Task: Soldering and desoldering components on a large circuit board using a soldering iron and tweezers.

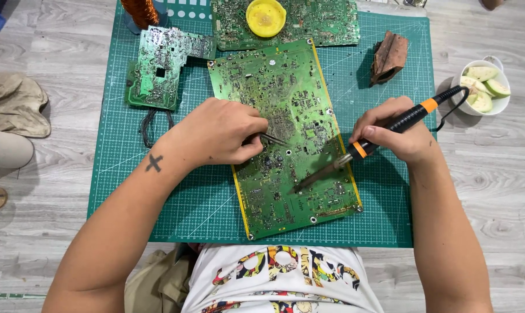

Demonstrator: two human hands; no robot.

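Note:
A large green circuit board lies on a green cutting mat, tilted slightly. My left hand rests on the board's left edge and is shut on thin metal tweezers whose tips point right over the board. My right hand grips a black and orange soldering iron; its dark tip touches the board near the lower middle. A black cord runs from the iron's back end toward the right.
Two smaller green circuit boards lie at the mat's far side, with a yellow round lid on one. A brown block sits at the far right. A white bowl of green fruit slices stands on the wooden floor.

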